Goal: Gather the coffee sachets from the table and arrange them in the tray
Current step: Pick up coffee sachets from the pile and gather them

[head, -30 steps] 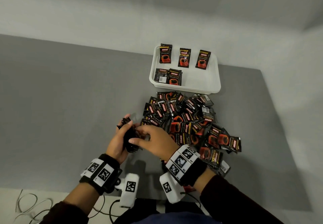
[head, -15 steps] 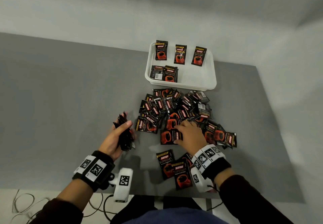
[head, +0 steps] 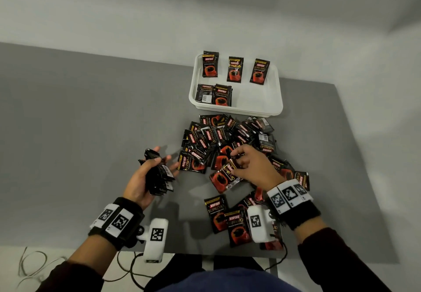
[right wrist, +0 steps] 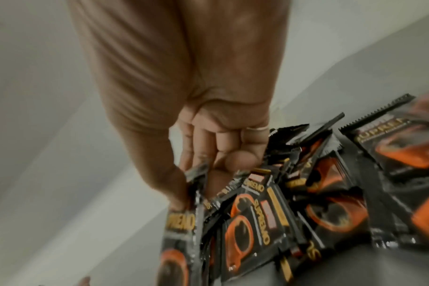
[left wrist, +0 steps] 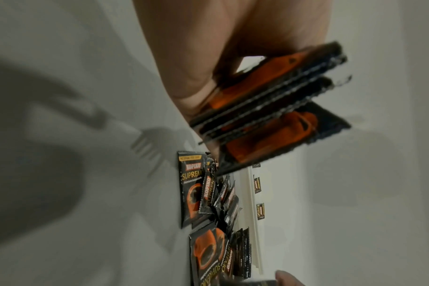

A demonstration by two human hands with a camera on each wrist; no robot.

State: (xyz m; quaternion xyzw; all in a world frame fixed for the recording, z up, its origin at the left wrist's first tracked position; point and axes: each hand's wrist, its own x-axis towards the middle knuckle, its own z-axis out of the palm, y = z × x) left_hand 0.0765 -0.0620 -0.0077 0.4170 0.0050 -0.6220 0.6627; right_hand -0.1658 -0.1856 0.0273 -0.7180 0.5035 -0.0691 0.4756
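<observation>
Your left hand (head: 145, 177) gripped a stack of sachets (head: 158, 175); your right hand (head: 252, 166) pinched sachets (head: 230, 170) from the pile (head: 230, 139).

I see the tray (head: 237, 109) at the counter's (head: 91, 132) far side holding five sachets (head: 235, 69); the loose pile (head: 227, 141) lies just before it, two sachets (head: 225, 221) nearest me.

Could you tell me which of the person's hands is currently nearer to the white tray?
Right. The right hand is over the sachet pile just below the white tray, pinching sachets; the left hand is farther away, left of the pile, holding a stack of sachets.
</observation>
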